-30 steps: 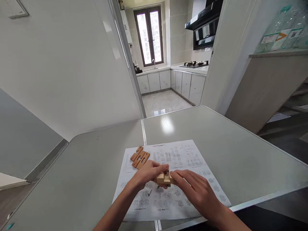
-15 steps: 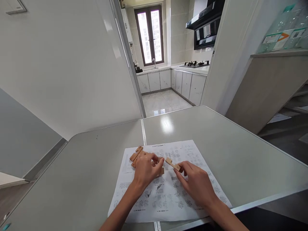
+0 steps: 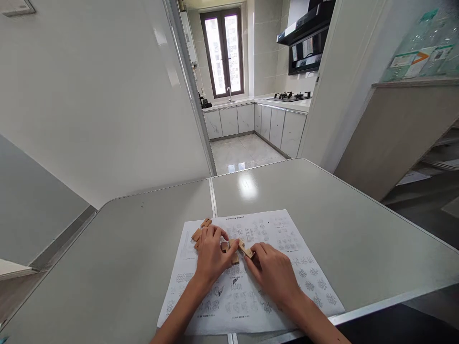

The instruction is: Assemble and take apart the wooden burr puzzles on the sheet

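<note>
My left hand (image 3: 211, 255) rests on the printed instruction sheet (image 3: 283, 239), fingers curled over notched wooden puzzle pieces (image 3: 199, 232) lying there. Part of another wooden piece (image 3: 234, 258) shows under its fingertips. My right hand (image 3: 270, 272) pinches one wooden puzzle bar (image 3: 246, 251) between thumb and fingers and holds it against the pieces under the left hand. Both hands meet at the middle of the sheet.
The sheet lies on a grey folding table (image 3: 143, 248) with a centre seam (image 3: 212, 200) and a metal front edge (image 3: 387, 302). Beyond the table a doorway opens to a kitchen with white cabinets (image 3: 258, 122). A wooden counter (image 3: 401, 129) stands at right.
The small assembled block seen a second ago has come apart. My right hand lifted one bar away, then brought it back left. My left hand moved forward onto the loose pieces.
</note>
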The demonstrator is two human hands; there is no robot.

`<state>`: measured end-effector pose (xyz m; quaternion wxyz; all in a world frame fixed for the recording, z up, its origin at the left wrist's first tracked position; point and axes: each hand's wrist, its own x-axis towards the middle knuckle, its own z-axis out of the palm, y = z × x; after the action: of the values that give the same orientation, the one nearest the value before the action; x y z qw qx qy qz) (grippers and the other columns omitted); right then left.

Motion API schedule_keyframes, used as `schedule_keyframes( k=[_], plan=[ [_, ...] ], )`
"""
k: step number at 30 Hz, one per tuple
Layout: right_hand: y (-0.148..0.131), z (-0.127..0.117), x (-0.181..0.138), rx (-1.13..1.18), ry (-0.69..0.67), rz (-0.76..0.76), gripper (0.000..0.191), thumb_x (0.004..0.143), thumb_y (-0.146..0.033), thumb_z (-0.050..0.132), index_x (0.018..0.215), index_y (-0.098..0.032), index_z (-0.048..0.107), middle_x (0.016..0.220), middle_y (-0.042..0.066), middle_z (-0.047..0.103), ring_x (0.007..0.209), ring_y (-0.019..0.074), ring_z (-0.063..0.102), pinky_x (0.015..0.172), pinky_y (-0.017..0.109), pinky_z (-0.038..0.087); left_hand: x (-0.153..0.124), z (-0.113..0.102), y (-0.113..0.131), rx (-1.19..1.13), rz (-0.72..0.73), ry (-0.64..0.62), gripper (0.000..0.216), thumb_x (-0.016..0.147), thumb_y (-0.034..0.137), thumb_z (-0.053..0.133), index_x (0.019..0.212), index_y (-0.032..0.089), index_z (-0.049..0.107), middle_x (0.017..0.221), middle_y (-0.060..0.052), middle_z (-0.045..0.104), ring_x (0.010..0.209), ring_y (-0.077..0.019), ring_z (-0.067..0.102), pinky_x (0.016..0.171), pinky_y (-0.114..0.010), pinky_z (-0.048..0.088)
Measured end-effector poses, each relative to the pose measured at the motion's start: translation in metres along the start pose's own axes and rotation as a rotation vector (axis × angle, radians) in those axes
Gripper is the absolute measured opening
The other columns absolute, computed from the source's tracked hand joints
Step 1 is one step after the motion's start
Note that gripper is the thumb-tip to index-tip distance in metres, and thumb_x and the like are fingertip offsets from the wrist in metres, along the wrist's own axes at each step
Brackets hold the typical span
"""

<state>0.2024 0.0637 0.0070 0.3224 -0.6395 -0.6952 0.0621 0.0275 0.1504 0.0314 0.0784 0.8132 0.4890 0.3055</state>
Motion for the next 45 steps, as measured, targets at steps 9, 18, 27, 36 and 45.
schedule_keyframes(
  k=[9,18,27,36,45],
  plan=[
    [-0.01,0.002,-0.008,0.121,-0.119,-0.082,0.031,0.097,-0.016,0.065,0.127,-0.021,0.058,0.108,0.007,0.068,0.096,0.0257,0.068,0.081,0.04,0.059,-0.004,-0.037,-0.066,-0.061,-0.089,0.072,0.025,0.1,0.048,0.058,0.093,0.025,0.065,0.104,-0.007,0.067,0.105,-0.0291,0.06,0.091,-0.045,0.05],
    [-0.007,0.007,-0.016,0.205,-0.094,-0.138,0.044,0.094,-0.012,0.065,0.133,-0.026,0.053,0.119,0.007,0.066,0.104,0.0253,0.069,0.086,0.041,0.062,-0.011,-0.043,-0.097,-0.143,-0.198,0.018,0.029,0.101,0.048,0.052,0.11,0.023,0.062,0.117,-0.01,0.069,0.107,-0.0275,0.065,0.085,-0.039,0.055],
    [-0.024,0.018,-0.005,0.241,-0.125,-0.188,0.049,0.092,-0.006,0.062,0.136,-0.026,0.055,0.125,0.009,0.069,0.112,0.0278,0.069,0.095,0.046,0.062,-0.012,-0.044,-0.095,-0.111,-0.241,0.029,0.029,0.099,0.045,0.051,0.109,0.021,0.064,0.11,-0.011,0.073,0.103,-0.0282,0.068,0.09,-0.043,0.055],
    [-0.017,-0.006,-0.016,0.431,-0.177,-0.101,0.035,0.107,-0.02,0.044,0.138,-0.028,0.059,0.136,0.009,0.066,0.113,0.0231,0.07,0.094,0.038,0.062,-0.007,-0.049,-0.109,-0.111,-0.354,0.059,0.031,0.098,0.047,0.051,0.107,0.02,0.064,0.105,-0.01,0.075,0.098,-0.027,0.071,0.084,-0.039,0.055],
    [0.003,-0.02,-0.039,0.667,-0.15,0.244,0.032,0.105,-0.047,0.051,0.107,-0.023,0.072,0.098,0.008,0.077,0.084,0.0228,0.073,0.072,0.031,0.06,-0.007,-0.046,-0.112,-0.167,-0.352,0.072,0.028,0.095,0.045,0.053,0.102,0.021,0.065,0.093,-0.006,0.077,0.085,-0.0243,0.071,0.08,-0.036,0.054]
  ],
)
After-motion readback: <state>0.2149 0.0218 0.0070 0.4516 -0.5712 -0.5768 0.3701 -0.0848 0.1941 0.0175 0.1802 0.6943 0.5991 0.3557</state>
